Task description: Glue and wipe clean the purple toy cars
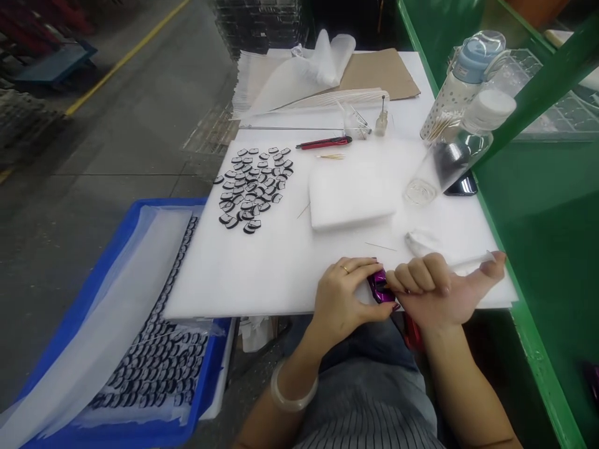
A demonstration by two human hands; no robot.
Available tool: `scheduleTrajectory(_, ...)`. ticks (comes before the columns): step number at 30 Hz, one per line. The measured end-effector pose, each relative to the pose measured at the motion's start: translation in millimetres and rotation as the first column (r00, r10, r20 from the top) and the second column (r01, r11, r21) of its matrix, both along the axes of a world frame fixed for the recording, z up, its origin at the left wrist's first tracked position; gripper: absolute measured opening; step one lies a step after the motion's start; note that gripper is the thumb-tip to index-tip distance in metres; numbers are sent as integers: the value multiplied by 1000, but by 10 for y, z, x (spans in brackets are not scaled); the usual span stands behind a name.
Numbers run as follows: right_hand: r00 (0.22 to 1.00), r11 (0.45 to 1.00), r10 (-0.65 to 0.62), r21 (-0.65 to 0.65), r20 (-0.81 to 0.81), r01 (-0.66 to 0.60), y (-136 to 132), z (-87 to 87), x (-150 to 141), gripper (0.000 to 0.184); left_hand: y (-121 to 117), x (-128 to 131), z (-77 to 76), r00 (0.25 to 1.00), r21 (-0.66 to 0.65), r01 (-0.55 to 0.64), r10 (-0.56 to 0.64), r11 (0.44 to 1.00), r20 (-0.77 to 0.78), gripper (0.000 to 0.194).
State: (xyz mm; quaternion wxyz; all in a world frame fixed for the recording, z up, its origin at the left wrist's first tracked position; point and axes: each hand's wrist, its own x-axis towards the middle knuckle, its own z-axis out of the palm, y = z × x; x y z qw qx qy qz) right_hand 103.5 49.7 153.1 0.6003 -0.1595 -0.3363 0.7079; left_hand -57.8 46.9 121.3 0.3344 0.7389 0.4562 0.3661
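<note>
My left hand [345, 298] grips a small shiny magenta part [380, 288] at the near edge of the white foam board [262, 268]; a ring is on one finger and a pale bangle on the wrist. My right hand [440, 288] is curled beside the part, fingers folded and touching it, thumb stuck out to the right. A thin white strip [470, 262] runs under that thumb; whether the hand holds it I cannot tell. A pile of small black-and-white pieces [253, 187] lies further back on the left of the board.
A white foam block [350, 196], a red utility knife [324, 143], a small glue bottle [382, 122], clear bottles [447, 163], a water bottle [461, 78] and a phone [461, 186] stand on the board. A blue crate [116, 430] of similar pieces sits lower left. Green frame on the right.
</note>
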Motion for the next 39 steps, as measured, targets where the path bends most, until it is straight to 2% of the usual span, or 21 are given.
scheduleTrajectory(7,999,998,52,46,10,-53,1,5,13,73,2,-4,-18,1000,16,1,-1,1000,11,50)
scheduleTrajectory(14,997,995,50,88,61,-55,4,49,-8,73,4,-5,-18,1000,23,-4,4,1000,12,49)
scheduleTrajectory(22,984,991,-39,134,171,16,0,53,-51,72,-3,-2,-2,1000,22,-8,7,1000,15,47)
scheduleTrajectory(28,980,971,-110,230,164,71,-100,27,-81,65,-8,3,-24,1000,32,-6,5,999,20,48)
scheduleTrajectory(39,955,964,-170,240,244,110,-215,9,-37,62,-16,17,-46,1000,31,-21,20,999,18,49)
